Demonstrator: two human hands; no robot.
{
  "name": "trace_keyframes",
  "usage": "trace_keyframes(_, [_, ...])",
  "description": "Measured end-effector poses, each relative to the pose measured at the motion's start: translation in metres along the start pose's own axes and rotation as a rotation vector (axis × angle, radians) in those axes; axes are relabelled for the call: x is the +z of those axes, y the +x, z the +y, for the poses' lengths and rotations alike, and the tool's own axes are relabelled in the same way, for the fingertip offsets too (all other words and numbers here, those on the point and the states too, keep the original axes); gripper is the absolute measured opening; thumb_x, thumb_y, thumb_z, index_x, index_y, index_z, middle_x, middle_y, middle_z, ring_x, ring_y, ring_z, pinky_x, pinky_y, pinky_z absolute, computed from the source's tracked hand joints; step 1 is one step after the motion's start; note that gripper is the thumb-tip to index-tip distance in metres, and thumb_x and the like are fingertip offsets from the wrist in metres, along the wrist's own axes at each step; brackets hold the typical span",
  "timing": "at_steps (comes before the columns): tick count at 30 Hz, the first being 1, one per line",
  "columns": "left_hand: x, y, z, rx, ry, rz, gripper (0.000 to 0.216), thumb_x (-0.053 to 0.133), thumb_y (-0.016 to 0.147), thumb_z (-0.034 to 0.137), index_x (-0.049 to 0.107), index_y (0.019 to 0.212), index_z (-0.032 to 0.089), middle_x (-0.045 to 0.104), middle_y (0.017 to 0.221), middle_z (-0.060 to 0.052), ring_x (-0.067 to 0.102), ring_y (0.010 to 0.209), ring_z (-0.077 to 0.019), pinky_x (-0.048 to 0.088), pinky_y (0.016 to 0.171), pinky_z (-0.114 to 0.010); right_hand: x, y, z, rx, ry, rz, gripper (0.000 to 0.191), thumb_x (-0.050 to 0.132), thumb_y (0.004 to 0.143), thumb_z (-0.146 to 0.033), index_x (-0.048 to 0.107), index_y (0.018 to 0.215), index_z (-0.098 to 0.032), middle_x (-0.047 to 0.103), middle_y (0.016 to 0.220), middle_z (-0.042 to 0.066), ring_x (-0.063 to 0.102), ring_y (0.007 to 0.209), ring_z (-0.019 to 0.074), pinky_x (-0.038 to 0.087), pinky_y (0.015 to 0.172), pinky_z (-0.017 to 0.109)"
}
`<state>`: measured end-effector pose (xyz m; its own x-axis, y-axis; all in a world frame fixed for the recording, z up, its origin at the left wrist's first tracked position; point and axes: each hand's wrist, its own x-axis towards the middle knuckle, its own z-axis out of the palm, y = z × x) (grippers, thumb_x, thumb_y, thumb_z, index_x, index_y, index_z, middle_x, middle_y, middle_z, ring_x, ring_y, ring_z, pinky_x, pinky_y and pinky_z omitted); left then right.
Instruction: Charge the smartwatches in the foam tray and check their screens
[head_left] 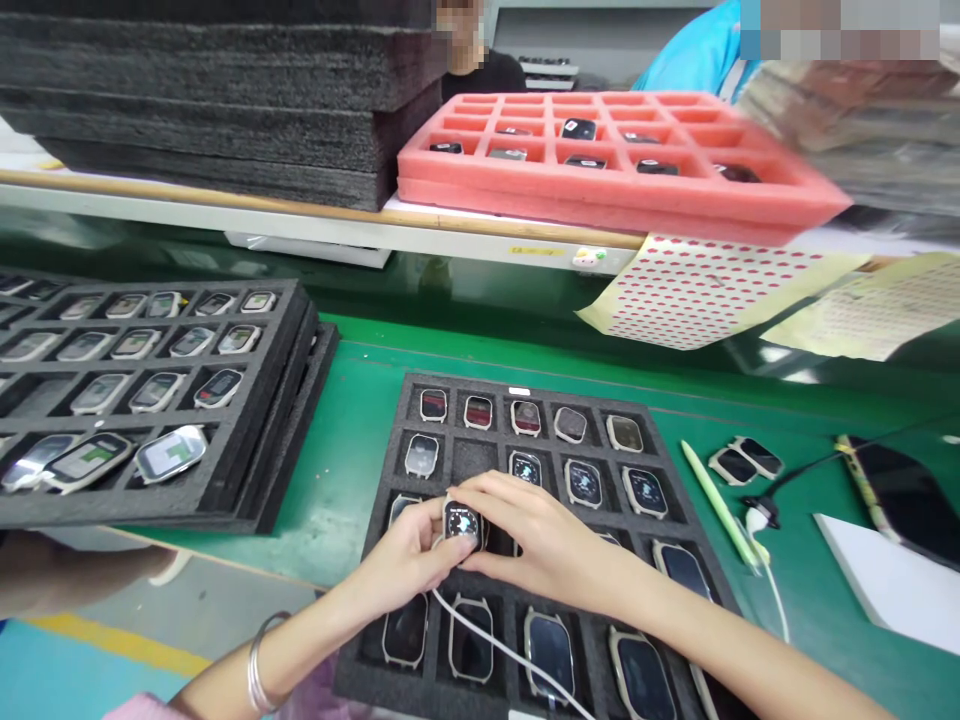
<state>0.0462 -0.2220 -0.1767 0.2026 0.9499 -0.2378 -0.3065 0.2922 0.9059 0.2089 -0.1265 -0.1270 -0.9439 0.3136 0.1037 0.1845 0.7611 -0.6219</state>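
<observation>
A smartwatch body (460,523) with a lit screen is pinched between my left hand (409,560) and my right hand (544,540), just above a black foam tray (375,640). A white cable (499,648) trails from the watch toward me across the tray. The tray's pockets hold several other watch bodies, some lit, such as one (583,482) behind my right hand. My left wrist wears a silver bangle (259,668).
A stack of black foam trays (247,490) with watches sits at left. On the green belt at right lie a green stylus (718,503), two loose watch bodies (745,462), a phone (904,500) and white card (892,585). A pink tray (600,195) and foam stack (225,90) stand on the shelf, people behind.
</observation>
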Motion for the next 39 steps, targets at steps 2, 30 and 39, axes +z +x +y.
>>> trace_keyframes(2, [-0.001, 0.0, -0.001, 0.014, 0.004, 0.0, 0.036, 0.064, 0.083, 0.043, 0.054, 0.098, 0.012, 0.036, 0.057, 0.009, 0.026, 0.04, -0.0033, 0.02, 0.038, -0.018, 0.0, 0.0, 0.0, -0.019, -0.038, 0.015, 0.034, 0.061, 0.088, -0.031, 0.056, 0.118, -0.016, 0.061, 0.109, 0.012, 0.057, 0.101, 0.0239, 0.05, 0.088, 0.04])
trace_keyframes(30, [0.004, -0.011, 0.001, 0.059, 0.048, -0.055, 0.035, 0.067, 0.082, 0.029, 0.053, 0.113, 0.018, 0.056, 0.089, -0.002, 0.05, 0.076, -0.0139, 0.039, 0.07, -0.025, -0.024, 0.013, 0.014, 0.034, 0.113, 0.12, 0.04, 0.071, 0.08, -0.031, 0.061, 0.116, -0.018, 0.06, 0.105, 0.007, 0.059, 0.097, 0.0205, 0.049, 0.087, 0.034])
trace_keyframes(39, [0.002, -0.043, -0.007, 0.023, 0.126, 0.001, 0.024, 0.06, 0.087, 0.03, 0.057, 0.106, 0.016, 0.058, 0.092, -0.004, 0.047, 0.073, -0.0123, 0.038, 0.067, -0.024, -0.01, 0.037, 0.029, 0.063, -0.391, 0.095, 0.044, 0.064, 0.085, -0.034, 0.056, 0.123, -0.013, 0.061, 0.114, 0.015, 0.053, 0.105, 0.0302, 0.042, 0.089, 0.048])
